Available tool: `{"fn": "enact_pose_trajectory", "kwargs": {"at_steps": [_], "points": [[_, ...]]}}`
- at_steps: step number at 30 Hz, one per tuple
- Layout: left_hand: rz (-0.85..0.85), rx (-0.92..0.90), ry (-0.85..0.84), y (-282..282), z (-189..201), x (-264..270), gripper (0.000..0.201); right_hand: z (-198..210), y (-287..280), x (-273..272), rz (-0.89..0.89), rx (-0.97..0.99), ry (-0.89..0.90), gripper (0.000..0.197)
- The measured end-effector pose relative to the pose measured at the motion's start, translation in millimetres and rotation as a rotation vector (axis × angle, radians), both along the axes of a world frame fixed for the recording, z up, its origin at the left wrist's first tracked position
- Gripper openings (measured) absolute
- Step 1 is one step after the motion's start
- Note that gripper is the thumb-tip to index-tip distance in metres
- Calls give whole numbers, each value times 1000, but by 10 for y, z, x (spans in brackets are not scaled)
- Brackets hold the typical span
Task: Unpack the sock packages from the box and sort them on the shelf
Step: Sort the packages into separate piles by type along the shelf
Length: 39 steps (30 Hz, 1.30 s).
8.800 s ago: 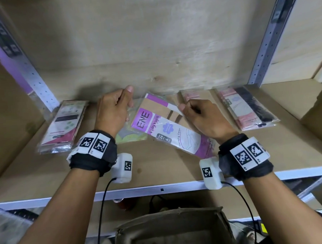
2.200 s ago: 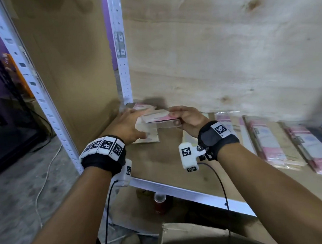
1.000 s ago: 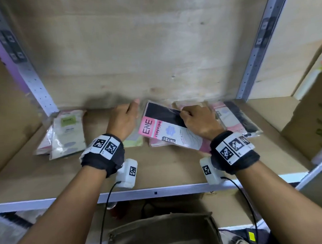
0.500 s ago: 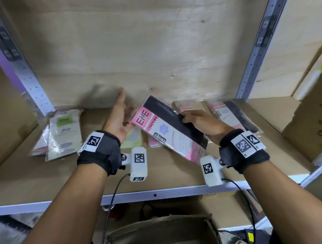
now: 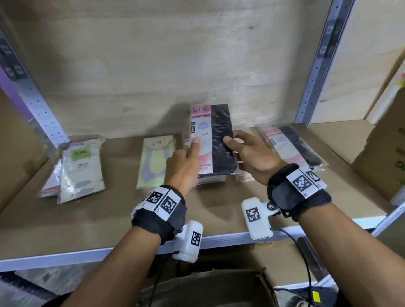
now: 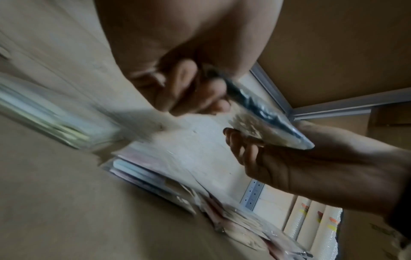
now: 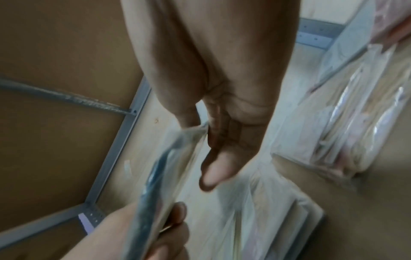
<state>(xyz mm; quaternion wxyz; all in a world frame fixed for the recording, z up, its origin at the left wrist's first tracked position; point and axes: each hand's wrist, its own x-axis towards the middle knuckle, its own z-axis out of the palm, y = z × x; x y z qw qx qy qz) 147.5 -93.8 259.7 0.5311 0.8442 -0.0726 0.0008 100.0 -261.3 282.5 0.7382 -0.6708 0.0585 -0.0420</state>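
A pink and black sock package (image 5: 211, 138) is held up off the wooden shelf (image 5: 87, 220), label facing me. My left hand (image 5: 185, 163) pinches its left edge, thumb on the pink front. My right hand (image 5: 248, 151) grips the right edge, thumb on the black half. In the left wrist view the left hand's fingers (image 6: 177, 89) curl on the package (image 6: 266, 119) and the right hand (image 6: 289, 153) holds it from below. The right wrist view shows the right hand (image 7: 224, 126) on the package's edge (image 7: 160, 177). The brown box (image 5: 204, 291) sits below the shelf.
On the shelf lie a green-labelled stack (image 5: 80, 166) at left, a yellow-green package (image 5: 155, 160), a pink stack (image 5: 210, 180) under the hands and pink and black packages (image 5: 295, 146) at right. A printed cardboard carton (image 5: 396, 152) stands far right. Metal uprights (image 5: 318, 60) frame the bay.
The pink and black package has turned from tilted to straight and risen. My left hand, open beside it half a second ago, now holds its left edge.
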Motion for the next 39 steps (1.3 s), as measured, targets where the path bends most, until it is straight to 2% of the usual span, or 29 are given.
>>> {"fn": "enact_pose_trajectory", "kwargs": {"at_steps": [2,4,7,9,12,15,17,21,24,26,29,32,35,39], "points": [[78,36,-71,-27,-4,11,60,-9,-46,-48,148,-65,69,36],[83,51,-96,-66,-11,15,59,-30,-103,-110,251,-53,84,41],[87,33,-100,-168,-18,-19,59,-149,-197,-186,197,99,-15,6],[97,13,-111,-265,-31,-38,56,-275,-264,-234,162,197,-68,10],[73,-43,-96,-429,-81,-14,57,-349,-360,-207,116,170,-89,17],[28,-176,-7,-680,-71,54,58,-320,-543,-169,48,160,-109,19],[5,-197,29,-895,-27,103,63,-293,-715,-155,7,142,-113,21],[-85,-134,44,-1301,53,136,50,-285,-1157,-158,-188,14,-83,23],[-289,-40,74,-1515,103,164,31,-270,-1525,-194,-387,-142,-79,13],[-438,-14,118,-1623,110,188,19,-266,-1770,-224,-496,-248,-42,13],[-553,-8,158,-1792,90,195,21,-278,-2075,-279,-633,-456,20,19],[-519,23,176,-1989,39,166,22,-288,-2146,-305,-658,-546,47,23],[-438,81,220,-2153,-39,162,25,-311,-2144,-305,-641,-620,148,24],[-413,227,210,-2239,-55,126,40,-349,-2180,-317,-583,-672,239,22]]}}
